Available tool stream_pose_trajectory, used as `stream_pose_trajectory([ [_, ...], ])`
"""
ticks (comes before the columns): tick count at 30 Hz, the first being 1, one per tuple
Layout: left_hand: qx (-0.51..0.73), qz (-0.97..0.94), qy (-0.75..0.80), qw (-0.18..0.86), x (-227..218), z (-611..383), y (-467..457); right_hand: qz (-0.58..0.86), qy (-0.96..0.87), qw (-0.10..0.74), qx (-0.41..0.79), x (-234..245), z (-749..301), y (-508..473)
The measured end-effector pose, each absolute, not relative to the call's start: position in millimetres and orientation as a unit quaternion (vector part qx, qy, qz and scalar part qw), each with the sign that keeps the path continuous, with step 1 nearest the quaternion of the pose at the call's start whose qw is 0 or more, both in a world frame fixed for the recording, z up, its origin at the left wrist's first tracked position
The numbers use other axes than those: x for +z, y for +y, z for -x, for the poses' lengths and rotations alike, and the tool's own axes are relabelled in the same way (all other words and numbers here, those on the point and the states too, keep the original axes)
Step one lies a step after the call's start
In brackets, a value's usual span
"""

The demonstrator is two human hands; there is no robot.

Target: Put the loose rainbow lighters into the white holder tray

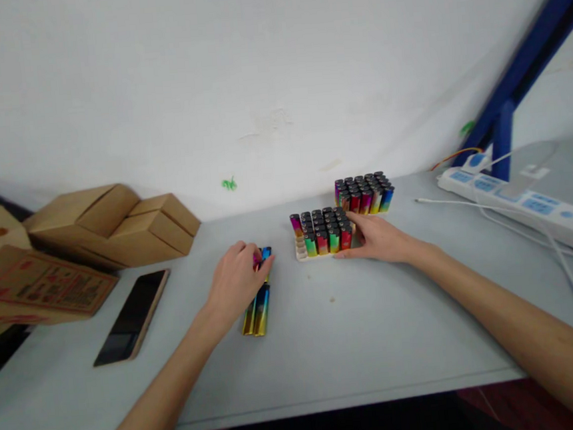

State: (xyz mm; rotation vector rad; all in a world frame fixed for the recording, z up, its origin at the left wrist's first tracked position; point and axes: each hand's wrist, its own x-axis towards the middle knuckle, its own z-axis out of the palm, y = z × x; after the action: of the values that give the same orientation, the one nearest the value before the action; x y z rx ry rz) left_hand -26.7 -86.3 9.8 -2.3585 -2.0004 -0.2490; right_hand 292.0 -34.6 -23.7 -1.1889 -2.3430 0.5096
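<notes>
My left hand (236, 279) curls over shiny lighters lying on the table, its fingers closed on a pinkish lighter (257, 260) that is mostly hidden. Two blue-and-gold lighters (255, 311) lie side by side just below that hand. Around the right end of a white tray (302, 251) goes my right hand (376, 236), thumb at the front and fingers behind. Rows of upright lighters with black tops (326, 228) fill most of this tray. Its left column holds a single purple lighter (296, 224) at the back, with bare slots in front.
Behind the tray, near the wall, stands another block of upright lighters (365, 195). A phone (133, 315) and cardboard boxes (111, 223) are at the left. At the right lie a white power strip (526, 204) and cables, beside a blue metal frame (519, 67).
</notes>
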Motion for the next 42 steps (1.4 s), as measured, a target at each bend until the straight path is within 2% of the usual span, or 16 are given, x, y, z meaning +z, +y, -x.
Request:
stream_pose_trajectory([
  [7, -0.027, 0.776, -0.629, -0.02, 7, 16, -69, 0.436, -0.852, 0.226, 0.179, -24, -291, -35],
  [9, -0.067, 0.784, -0.616, -0.024, 10, 12, -69, 0.435, -0.851, 0.231, 0.18, -24, -291, -35],
  [12, -0.2, 0.787, -0.581, -0.06, 17, 6, -75, 0.429, -0.852, 0.235, 0.185, -22, -291, -35],
  [16, -0.372, 0.734, -0.51, -0.25, 21, -3, -86, 0.431, -0.853, 0.23, 0.182, -21, -291, -35],
  [19, -0.437, 0.668, -0.453, -0.397, 17, -9, -91, 0.431, -0.854, 0.231, 0.177, -22, -291, -35],
  [23, -0.46, 0.606, -0.44, -0.477, 12, -13, -96, 0.43, -0.857, 0.226, 0.169, -23, -291, -34],
  [26, -0.453, 0.599, -0.464, -0.469, 10, -14, -99, 0.429, -0.858, 0.227, 0.169, -25, -292, -34],
  [34, -0.413, 0.661, -0.536, -0.326, -2, -10, -103, 0.437, -0.85, 0.229, 0.184, -22, -292, -36],
  [42, -0.386, 0.679, -0.532, -0.327, 0, -11, -108, 0.437, -0.848, 0.231, 0.193, -19, -291, -37],
])
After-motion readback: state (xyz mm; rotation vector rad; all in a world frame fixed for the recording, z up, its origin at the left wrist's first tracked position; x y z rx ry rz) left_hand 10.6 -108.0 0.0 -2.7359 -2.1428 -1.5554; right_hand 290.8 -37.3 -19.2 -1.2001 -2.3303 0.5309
